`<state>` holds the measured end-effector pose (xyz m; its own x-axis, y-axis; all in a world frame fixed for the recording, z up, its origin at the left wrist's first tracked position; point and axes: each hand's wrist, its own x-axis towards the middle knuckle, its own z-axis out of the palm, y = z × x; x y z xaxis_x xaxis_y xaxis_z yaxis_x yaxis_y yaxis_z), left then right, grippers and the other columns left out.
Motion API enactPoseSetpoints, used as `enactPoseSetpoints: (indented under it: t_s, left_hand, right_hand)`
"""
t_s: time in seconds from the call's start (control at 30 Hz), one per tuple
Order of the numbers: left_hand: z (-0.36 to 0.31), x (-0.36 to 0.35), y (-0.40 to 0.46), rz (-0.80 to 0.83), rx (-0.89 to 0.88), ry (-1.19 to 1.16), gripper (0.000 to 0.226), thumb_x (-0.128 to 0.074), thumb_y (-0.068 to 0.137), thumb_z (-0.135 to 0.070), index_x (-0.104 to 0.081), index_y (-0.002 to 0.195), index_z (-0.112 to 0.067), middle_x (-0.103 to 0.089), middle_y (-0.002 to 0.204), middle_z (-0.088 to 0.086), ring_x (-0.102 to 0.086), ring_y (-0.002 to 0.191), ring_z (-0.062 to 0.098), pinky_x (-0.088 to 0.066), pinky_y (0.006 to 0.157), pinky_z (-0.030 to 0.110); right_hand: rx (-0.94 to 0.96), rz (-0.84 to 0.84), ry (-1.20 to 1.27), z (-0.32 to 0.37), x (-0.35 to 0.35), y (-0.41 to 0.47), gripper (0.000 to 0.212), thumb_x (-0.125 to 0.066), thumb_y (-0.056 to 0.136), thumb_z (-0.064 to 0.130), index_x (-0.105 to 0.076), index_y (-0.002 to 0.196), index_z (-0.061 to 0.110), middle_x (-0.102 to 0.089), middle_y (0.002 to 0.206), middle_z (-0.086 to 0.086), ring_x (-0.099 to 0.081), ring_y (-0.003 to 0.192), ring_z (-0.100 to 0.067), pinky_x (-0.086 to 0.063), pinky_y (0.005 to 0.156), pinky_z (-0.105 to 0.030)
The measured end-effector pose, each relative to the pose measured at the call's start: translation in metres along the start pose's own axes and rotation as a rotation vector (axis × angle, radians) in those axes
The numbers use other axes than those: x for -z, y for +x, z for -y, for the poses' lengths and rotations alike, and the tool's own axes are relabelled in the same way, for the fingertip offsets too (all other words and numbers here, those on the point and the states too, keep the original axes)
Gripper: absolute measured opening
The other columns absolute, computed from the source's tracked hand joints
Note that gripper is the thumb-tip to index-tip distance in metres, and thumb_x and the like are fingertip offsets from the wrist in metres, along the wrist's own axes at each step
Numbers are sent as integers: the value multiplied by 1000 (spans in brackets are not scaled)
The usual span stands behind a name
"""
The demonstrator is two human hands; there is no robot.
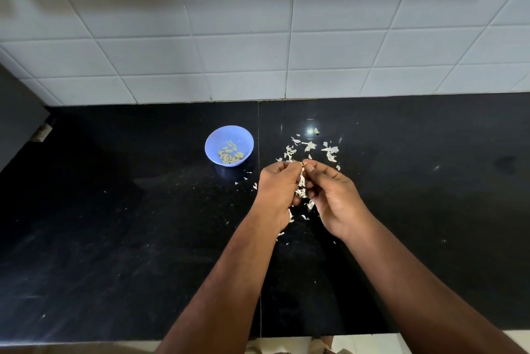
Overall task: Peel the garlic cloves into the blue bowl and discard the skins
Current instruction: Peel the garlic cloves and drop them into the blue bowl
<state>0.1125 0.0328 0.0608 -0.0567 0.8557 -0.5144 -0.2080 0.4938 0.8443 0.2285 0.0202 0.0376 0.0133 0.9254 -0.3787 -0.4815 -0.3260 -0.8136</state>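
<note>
White tile wall behind, black glossy tabletop [114,239] in front. Blue bowl [210,150] sits left of the tabletop seam, with a batch of peeled cloves [230,155] already inside. Loose skins [311,148] are scattered right of the seam, just beyond and under the hands. Both hands meet above the tabletop, fingertips together: left hand [279,190] and right hand [334,199] each have fingers curled in, pinching the same garlic clove [303,165] at the fingertip junction. It's small and mostly hidden, so I can't tell its long axis. Pale skin flakes [301,183] hang between the palms, so the grip on each side looks like a tight pinch, not an open hand. Judgement: mid-peel on one clove, task well along but not finished, skins not yet discarded. Key relation: bowl lies up and to the left of the hands, near but clearly apart, and the left hand is the nearer one, so the drop probably goes leftward across the seam with that hand. Risk: skin fragments riding along into the bowl.
</note>
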Motion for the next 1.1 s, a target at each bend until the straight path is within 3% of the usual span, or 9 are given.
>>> enactPoseSetpoints:
  t_s: [0.07,0.23,0.37,0.63,0.83,0.9,1.03,1.1]
  left_hand:
    - [4,3,0,-21,-3,49,20,-59,95,-12,-56,76,-16,-46,64,-4,-42,53,8,-35,45,24]
    - [8,7,-1,5,6,48,23,-48,96,-16,-52,74,-16,-54,69,1,-50,59,14,-39,47,27]
    - [8,5,-1,60,-63,31,32,-62,105,-41,-67,94,-11,-67,76,3,-64,67,15,-44,48,27]
    - [8,0,-3,109,90,-320,3,-77,96,-15,-77,94,-12,-67,73,3,-57,61,9,-35,44,19]
    - [13,-6,-4,85,99,-370,15,-77,95,-15,-79,108,-9,-68,73,2,-55,61,6,-36,46,19]
    - [14,-6,-3,54,102,-356,9,-77,95,-14,-80,103,-11,-68,73,0,-55,60,6,-37,46,20]
    - [13,-5,3,-38,113,-284,5,-79,94,-15,-80,94,-20,-69,75,-8,-54,62,3,-41,53,23]
    - [12,-5,5,-33,124,-287,8,-77,95,-13,-78,91,-19,-69,74,-6,-54,61,4,-41,52,23]
  right_hand:
    - [-6,-37,60,2,1,2,18,-71,95,11,-76,112,8,-69,81,2,-55,66,-7,-45,58,-20]
    - [74,-45,-184,11,8,0,18,-68,99,7,-77,114,9,-70,81,-1,-59,69,-10,-49,61,-23]
    - [151,-33,-313,16,1,-5,16,-68,99,8,-78,112,9,-72,78,-3,-64,70,-11,-55,67,-23]
    - [193,-128,-259,14,-9,-6,11,-69,98,6,-79,101,9,-75,82,-6,-66,69,-13,-58,68,-24]
    - [77,-163,-111,15,-14,-1,12,-69,100,12,-79,95,10,-72,82,-10,-62,64,-12,-57,66,-28]
    - [93,-177,-142,13,-15,-1,11,-70,99,13,-80,96,12,-77,86,-7,-66,68,-11,-57,68,-27]
    - [208,-197,-303,13,-13,-1,11,-74,95,8,-81,101,14,-81,96,-1,-77,94,-15,-60,88,-29]
    - [216,-181,-309,14,-12,-2,12,-75,94,6,-82,101,13,-81,96,-2,-77,90,-13,-60,86,-28]
